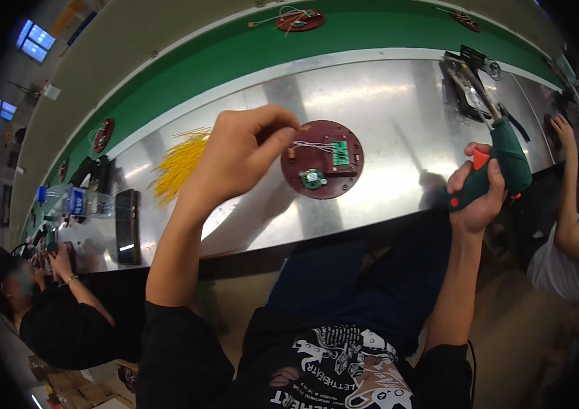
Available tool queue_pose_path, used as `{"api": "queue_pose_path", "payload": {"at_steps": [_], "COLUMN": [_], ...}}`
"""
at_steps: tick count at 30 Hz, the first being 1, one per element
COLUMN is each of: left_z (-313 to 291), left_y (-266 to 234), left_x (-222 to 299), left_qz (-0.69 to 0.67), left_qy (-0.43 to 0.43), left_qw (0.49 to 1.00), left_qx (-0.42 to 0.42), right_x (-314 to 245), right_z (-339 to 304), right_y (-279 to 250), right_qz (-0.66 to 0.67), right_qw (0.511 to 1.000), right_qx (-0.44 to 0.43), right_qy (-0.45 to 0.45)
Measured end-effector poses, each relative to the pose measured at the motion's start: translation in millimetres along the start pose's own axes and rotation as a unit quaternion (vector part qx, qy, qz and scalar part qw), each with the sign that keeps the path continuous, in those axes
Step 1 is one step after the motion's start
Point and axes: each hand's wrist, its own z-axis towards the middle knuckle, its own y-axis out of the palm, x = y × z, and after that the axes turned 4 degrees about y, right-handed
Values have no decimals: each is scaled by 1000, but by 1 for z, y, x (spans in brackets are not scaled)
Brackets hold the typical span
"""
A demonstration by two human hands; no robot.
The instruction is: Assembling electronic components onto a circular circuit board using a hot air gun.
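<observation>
Maroon round disc [322, 159] sits flat on the shiny metal desk [385, 102], right in front of the person, with a small green circuit board [340, 153] and a round green-and-silver part [313, 178] mounted on it, plus thin white wires [310, 145] looping across the top. The left hand [238, 160] hovers at the disc's left edge, thumb and forefinger pressed together as if pinching something tiny; what's in there is too small to tell, maybe a screw. The right hand [475, 194] is wrapped tight around a green electric screwdriver [501, 163] with an orange trigger, held off to the right, clear of the disc.

My take on doing this bit well: keep the pinch low and steady over the disc, stay off those white wires, and bring the driver in upright so it doesn't skate across the board.

Room-wise, there's decent bare metal around the disc. A bunch of yellow strands [180, 163] lies to the left, near the left wrist, and a dark phone-like slab [127, 226] sits further left. The desk's near edge runs just below the disc, so not much margin there. Behind is a green conveyor belt [248, 48] carrying more discs. Other people's arms work at both far sides, well apart.
</observation>
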Motion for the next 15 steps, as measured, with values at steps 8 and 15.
{"api": "queue_pose_path", "payload": {"at_steps": [8,15], "left_z": [-17,-24], "left_y": [44,53], "left_x": [-10,-14], "left_qz": [178,197], "left_qy": [187,141], "left_qw": [966,970], "left_qx": [0,32], "right_x": [-29,-35], "right_z": [-54,-63], "right_y": [18,21], "right_qz": [-188,-168], "right_qw": [974,958], "right_qx": [-119,-168], "right_qy": [48,159]}}
